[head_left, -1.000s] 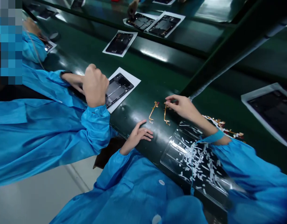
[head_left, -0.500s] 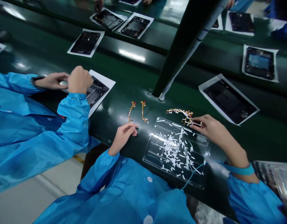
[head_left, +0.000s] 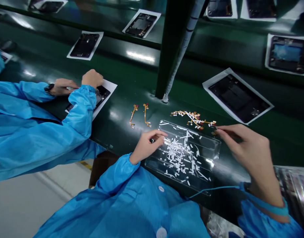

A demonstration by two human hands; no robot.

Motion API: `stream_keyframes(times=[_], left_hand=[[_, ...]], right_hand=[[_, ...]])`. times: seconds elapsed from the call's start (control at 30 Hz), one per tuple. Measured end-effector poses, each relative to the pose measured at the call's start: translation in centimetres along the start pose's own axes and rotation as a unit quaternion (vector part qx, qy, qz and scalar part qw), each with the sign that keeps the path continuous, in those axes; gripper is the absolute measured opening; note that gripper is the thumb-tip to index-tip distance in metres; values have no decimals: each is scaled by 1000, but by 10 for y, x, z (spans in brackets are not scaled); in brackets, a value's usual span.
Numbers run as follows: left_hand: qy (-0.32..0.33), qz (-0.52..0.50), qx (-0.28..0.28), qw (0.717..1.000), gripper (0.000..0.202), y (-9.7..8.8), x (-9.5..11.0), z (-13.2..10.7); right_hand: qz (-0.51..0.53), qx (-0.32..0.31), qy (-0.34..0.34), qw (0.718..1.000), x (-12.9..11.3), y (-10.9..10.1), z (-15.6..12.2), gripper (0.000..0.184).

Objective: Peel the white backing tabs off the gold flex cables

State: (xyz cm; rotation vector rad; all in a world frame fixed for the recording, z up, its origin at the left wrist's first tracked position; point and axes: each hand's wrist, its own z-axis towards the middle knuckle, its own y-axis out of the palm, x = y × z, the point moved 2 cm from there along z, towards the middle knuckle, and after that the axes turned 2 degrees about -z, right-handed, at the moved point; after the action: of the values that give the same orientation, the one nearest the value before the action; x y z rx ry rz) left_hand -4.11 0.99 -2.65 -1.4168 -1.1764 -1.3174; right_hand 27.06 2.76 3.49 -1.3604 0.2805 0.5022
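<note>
My right hand (head_left: 243, 145) pinches thumb and forefinger on the end of a gold flex cable at the right end of a tangled pile of flex cables (head_left: 191, 117). My left hand (head_left: 148, 145) is curled at the left edge of a clear plastic tray (head_left: 212, 165). Its fingertips are pressed together on something small that I cannot make out. White peeled strips litter the tray. Two single flex cables (head_left: 139, 115) lie side by side on the green belt, left of the tray and beyond my left hand.
A co-worker in blue sleeves (head_left: 75, 109) on my left has both hands on a phone frame on white paper (head_left: 104, 94). A dark green post (head_left: 169, 49) rises behind the tray. Another phone frame on paper (head_left: 237, 97) lies at right; several more lie farther back.
My right hand left the two single cables and went right to the pile, where it now pinches a cable. My left hand slid right to the tray's edge and curled. The view swung right.
</note>
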Motion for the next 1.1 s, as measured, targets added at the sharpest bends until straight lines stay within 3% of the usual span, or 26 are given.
stream_keyframes(times=[0.1,0.2,0.37,0.67,0.8,0.97,1.03,1.1], left_hand=[[103,35,-34,993,16,34,21,9],[192,68,-19,979,17,57,35,14],[266,82,-11,960,17,65,37,17],[265,144,-19,953,14,56,32,18],[215,169,-35,961,15,51,25,20],[150,207,-94,962,24,43,14,17],[136,189,-115,966,35,43,14,15],[133,151,-132,970,31,45,16,14]], right_hand=[[56,83,52,994,-34,-12,-28,14],[131,75,81,985,-65,-3,-46,9],[178,40,65,981,-88,17,-57,11],[189,-2,71,979,-89,33,-52,9],[241,-26,99,965,-78,42,-56,8],[277,-37,170,945,-56,49,-66,15],[279,-54,186,941,-51,51,-68,18],[284,-67,189,938,-50,53,-68,21]])
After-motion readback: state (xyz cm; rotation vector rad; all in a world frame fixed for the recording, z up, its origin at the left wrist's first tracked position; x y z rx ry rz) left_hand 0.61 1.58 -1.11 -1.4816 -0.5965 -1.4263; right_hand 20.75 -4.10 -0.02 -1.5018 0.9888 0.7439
